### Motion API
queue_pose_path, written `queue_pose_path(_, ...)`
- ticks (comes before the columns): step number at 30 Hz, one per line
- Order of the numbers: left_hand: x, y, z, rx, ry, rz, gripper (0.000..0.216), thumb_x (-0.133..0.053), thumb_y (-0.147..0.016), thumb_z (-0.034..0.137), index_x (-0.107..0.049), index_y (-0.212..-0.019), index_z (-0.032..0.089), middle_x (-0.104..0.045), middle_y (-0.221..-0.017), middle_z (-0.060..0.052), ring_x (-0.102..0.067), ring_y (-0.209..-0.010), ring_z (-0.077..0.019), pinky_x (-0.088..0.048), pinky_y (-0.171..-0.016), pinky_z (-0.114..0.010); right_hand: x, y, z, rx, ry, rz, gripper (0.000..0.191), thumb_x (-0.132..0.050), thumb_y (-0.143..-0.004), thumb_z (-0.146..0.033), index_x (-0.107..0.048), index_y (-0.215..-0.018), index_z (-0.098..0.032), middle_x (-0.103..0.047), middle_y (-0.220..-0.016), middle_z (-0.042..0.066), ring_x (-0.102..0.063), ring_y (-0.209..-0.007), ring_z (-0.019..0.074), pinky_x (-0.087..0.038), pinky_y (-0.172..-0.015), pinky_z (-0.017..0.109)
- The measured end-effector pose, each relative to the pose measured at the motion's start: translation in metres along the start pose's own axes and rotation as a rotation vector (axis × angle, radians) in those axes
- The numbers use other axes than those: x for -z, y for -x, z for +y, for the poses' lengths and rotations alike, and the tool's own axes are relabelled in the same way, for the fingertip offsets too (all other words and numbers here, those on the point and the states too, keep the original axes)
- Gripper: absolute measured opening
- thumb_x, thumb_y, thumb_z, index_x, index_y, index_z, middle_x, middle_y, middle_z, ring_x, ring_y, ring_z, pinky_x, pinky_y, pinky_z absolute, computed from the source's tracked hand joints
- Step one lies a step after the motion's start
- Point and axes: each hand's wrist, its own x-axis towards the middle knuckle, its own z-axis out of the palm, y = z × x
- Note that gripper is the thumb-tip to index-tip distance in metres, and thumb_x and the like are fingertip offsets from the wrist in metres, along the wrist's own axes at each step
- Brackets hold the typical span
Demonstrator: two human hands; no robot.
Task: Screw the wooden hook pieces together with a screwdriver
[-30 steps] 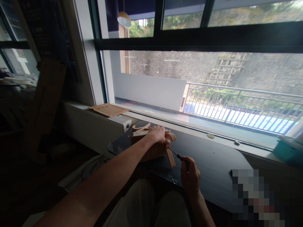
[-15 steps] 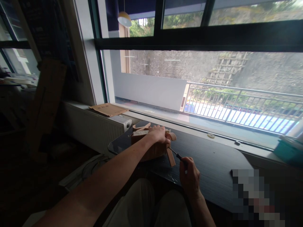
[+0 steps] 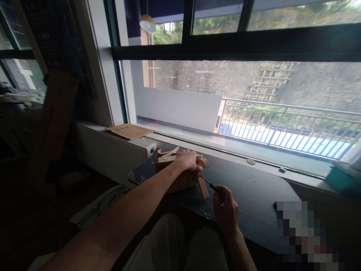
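Note:
What looks like a brown leather bag (image 3: 180, 180) stands on the dark table, with pale material showing along its top. My left hand (image 3: 187, 160) is closed over its right end, near a tan leather strap (image 3: 202, 187) that hangs down there. In my right hand (image 3: 227, 209) is a screwdriver (image 3: 213, 186) with a dark handle, the fingers wrapped round it. Its thin metal shaft points up and left, and the tip meets the strap just below my left hand. My left forearm covers part of the bag's front.
The dark table (image 3: 248, 199) runs along a wide window. On the sill lie a brown envelope (image 3: 129, 131), a roll of tape (image 3: 251, 162) and a small dark object (image 3: 282, 170). A radiator (image 3: 113, 150) is at left, a teal box (image 3: 342, 177) at right.
Very little differs. The screwdriver's handle and my right hand have shifted slightly, while the tip stays at the strap. My left hand keeps its hold on the bag.

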Motion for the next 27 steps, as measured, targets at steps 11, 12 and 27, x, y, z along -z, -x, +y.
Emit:
queue_pose_path(11, -0.0037, -0.0042, -0.0021, 0.000, -0.006, 0.012, 0.077, -0.057, -0.058, 0.069, -0.049, -0.118, 0.021, -0.053, -0.124, -0.014, -0.047, -0.112, -0.0344, -0.039, -0.091, -0.045, -0.0006, 0.0026, 0.0025, -0.027, 0.002, -0.012, 0.018, -0.047, -0.088, -0.028, -0.052, -0.101, -0.016, -0.066, -0.069, 0.003, -0.060, -0.053, 0.0128, -0.044, -0.047, 0.021)
queue_pose_path(12, -0.0034, -0.0040, -0.0019, 0.000, -0.009, 0.012, 0.077, -0.057, -0.059, 0.069, -0.049, -0.118, 0.021, -0.053, -0.124, -0.014, -0.047, -0.113, -0.0344, -0.038, -0.091, -0.044, -0.0006, 0.0027, 0.0024, -0.031, 0.000, -0.014, 0.018, -0.047, -0.088, -0.028, -0.052, -0.101, -0.016, -0.066, -0.070, 0.003, -0.060, -0.053, 0.0129, -0.044, -0.047, 0.021)
queue_pose_path(27, -0.0022, -0.0026, -0.0012, -0.005, -0.014, 0.014, 0.075, -0.057, -0.059, 0.067, -0.049, -0.117, 0.020, -0.053, -0.124, -0.015, -0.048, -0.112, -0.0343, -0.040, -0.091, -0.046, 0.0005, 0.0004, 0.0004, -0.029, -0.019, -0.006, 0.017, -0.046, -0.089, -0.027, -0.052, -0.101, -0.017, -0.066, -0.074, 0.003, -0.061, -0.057, 0.0126, -0.045, -0.051, 0.021)
